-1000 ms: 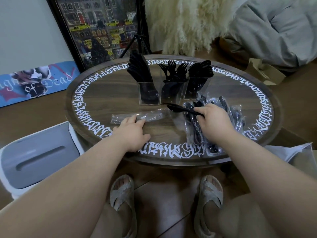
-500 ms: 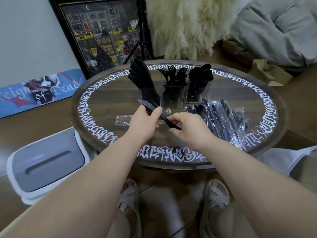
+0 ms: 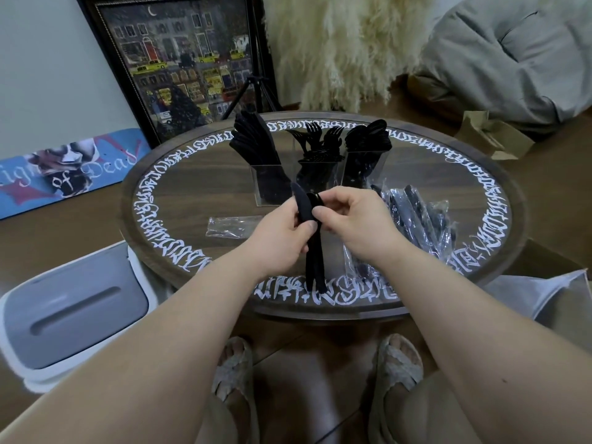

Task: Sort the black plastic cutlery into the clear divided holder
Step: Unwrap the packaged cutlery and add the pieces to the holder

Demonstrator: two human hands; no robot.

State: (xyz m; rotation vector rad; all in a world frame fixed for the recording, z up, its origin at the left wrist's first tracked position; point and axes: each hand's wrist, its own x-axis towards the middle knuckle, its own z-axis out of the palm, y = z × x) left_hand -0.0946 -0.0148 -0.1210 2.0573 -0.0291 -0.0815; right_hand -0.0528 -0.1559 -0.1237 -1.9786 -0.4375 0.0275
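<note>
Sorting looks well along: beyond the hands, the clear divided holder (image 3: 320, 174) already stands full of knives, forks and spoons. Left hand (image 3: 282, 238) and right hand (image 3: 355, 225) both pinch a black knife (image 3: 312, 238); wrapped cutlery packets (image 3: 419, 219) remain just right of them.

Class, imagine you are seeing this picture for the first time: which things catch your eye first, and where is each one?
At the centre, the left hand and right hand together hold black cutlery above the round table, whose rim bears white lettering. Behind them stands the clear divided holder, filled with knives, forks and spoons. A pile of wrapped cutlery lies to the right.
</note>
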